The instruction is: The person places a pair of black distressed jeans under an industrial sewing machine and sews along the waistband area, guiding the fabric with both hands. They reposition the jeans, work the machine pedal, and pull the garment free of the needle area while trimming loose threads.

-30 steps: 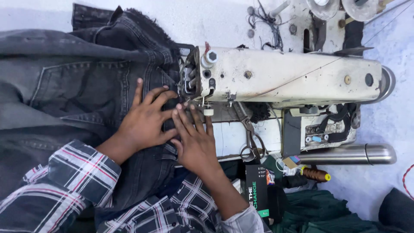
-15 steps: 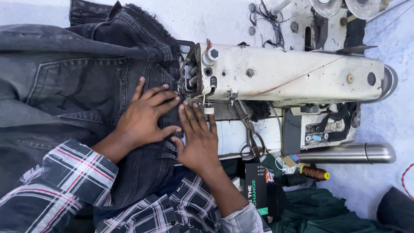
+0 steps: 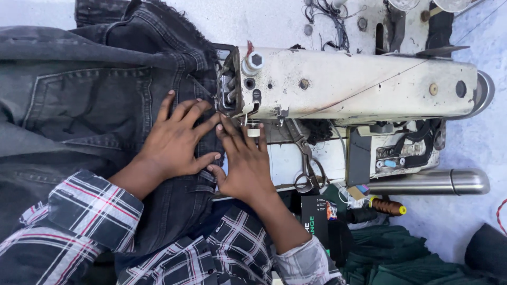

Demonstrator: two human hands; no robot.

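— Dark denim, the jeans (image 3: 90, 100): how do they lie?
— Long axis left to right, seam end under the sewing machine (image 3: 348, 84) head. Left hand (image 3: 177, 140) and right hand (image 3: 245, 161) press flat, fingers spread, gripping nothing. Needle is hidden.

Seen from above, the left hand (image 3: 177, 140) and the right hand (image 3: 244, 161) lie flat, fingers spread, side by side on dark grey jeans (image 3: 95, 100) at the needle end of a worn white sewing machine (image 3: 354, 84), with scissors (image 3: 305, 163) just beside the right hand on the desk (image 3: 465, 148).
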